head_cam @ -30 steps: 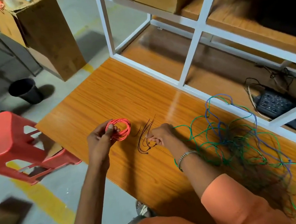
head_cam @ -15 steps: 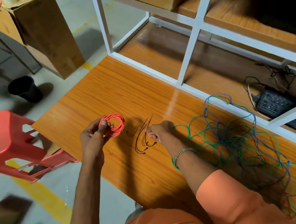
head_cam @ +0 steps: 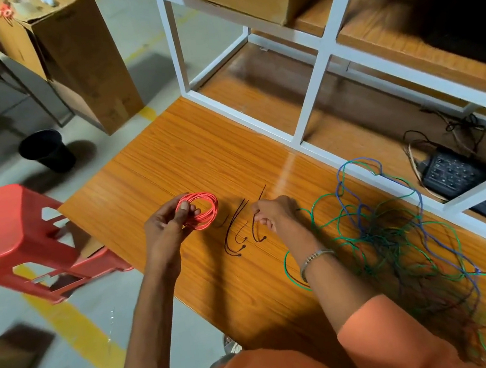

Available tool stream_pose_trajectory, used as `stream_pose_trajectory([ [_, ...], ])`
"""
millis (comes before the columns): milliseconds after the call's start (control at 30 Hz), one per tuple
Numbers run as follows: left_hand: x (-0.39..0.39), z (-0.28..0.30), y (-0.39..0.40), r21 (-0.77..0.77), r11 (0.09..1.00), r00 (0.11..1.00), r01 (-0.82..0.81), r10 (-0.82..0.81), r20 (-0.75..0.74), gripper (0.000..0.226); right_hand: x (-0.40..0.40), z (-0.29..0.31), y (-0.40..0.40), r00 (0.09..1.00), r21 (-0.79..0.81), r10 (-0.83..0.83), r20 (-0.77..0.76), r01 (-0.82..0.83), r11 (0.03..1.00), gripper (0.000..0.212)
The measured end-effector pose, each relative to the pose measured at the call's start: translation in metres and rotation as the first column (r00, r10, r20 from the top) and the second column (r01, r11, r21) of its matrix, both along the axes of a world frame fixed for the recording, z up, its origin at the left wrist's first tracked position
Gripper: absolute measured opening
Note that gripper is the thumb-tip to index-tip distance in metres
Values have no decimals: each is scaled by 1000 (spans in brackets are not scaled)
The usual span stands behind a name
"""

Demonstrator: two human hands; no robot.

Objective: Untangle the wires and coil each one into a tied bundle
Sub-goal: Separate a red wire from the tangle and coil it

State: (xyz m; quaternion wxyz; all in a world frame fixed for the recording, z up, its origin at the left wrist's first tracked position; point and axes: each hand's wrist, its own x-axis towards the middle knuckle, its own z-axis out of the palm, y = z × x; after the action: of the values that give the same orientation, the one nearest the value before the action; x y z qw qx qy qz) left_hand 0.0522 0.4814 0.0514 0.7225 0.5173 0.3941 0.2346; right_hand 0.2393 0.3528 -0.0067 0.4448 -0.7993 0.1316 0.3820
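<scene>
Two hands work over our orange wooden table (head_cam: 171,162). Our left hand (head_cam: 164,228) holds the red wire coil (head_cam: 200,210) just above the table near its left end, thumb pressed on the coil's left side and fingers curled through the ring. Our right hand (head_cam: 273,213) reaches down to the black cable ties (head_cam: 236,234), which lie loose on the table just right of the coil; its fingertips pinch one tie (head_cam: 256,228) near its upper part, while the tie's head rests on the wood. A beaded bracelet (head_cam: 315,257) sits on that wrist. To the right of our right forearm, a tangle of green and blue wires (head_cam: 395,225) sprawls across the table, reaching toward the white shelf frame (head_cam: 312,106) at the back. Behind the frame's lower bar we see a black keyboard (head_cam: 450,172) with cords beside it. Off the table's left end stand a red plastic stool (head_cam: 9,227), a black bucket (head_cam: 45,151) and a tall cardboard box (head_cam: 86,56) on the grey floor.
</scene>
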Motion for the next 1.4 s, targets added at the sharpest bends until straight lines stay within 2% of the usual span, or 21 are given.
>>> stream_pose_trajectory([
  [100,14,3,-6,-1,999,999,46,-46,12,25,2,30,-15,997,177,-36,-74,49,983,8],
  [167,29,7,-12,4,998,997,69,-69,23,24,1,55,-28,996,291,-57,-62,72,954,5],
  [233,47,11,-19,6,997,996,79,-79,36,26,2,78,-43,995,396,-103,4,93,914,2],
  [300,65,16,-27,5,996,994,86,-86,61,29,3,101,-56,987,487,-143,77,87,869,9],
  [467,106,33,-60,-4,993,981,121,-119,153,29,-11,152,-93,949,640,-190,254,-17,768,10],
  [633,128,42,-100,60,976,950,209,-217,226,23,-34,166,-141,892,518,-203,404,-40,855,20],
  [800,134,49,-112,158,972,953,173,-206,221,27,-40,160,-151,905,411,-138,403,-44,910,14],
  [967,135,58,-113,316,932,951,174,-243,193,24,-33,155,-138,902,357,-205,379,62,932,16],
  [1167,126,58,-119,442,846,908,297,-393,144,26,-29,159,-127,893,450,-256,371,68,891,14],
  [1400,127,60,-122,454,823,882,342,-448,147,28,-26,155,-124,881,494,-262,394,38,869,12],
])
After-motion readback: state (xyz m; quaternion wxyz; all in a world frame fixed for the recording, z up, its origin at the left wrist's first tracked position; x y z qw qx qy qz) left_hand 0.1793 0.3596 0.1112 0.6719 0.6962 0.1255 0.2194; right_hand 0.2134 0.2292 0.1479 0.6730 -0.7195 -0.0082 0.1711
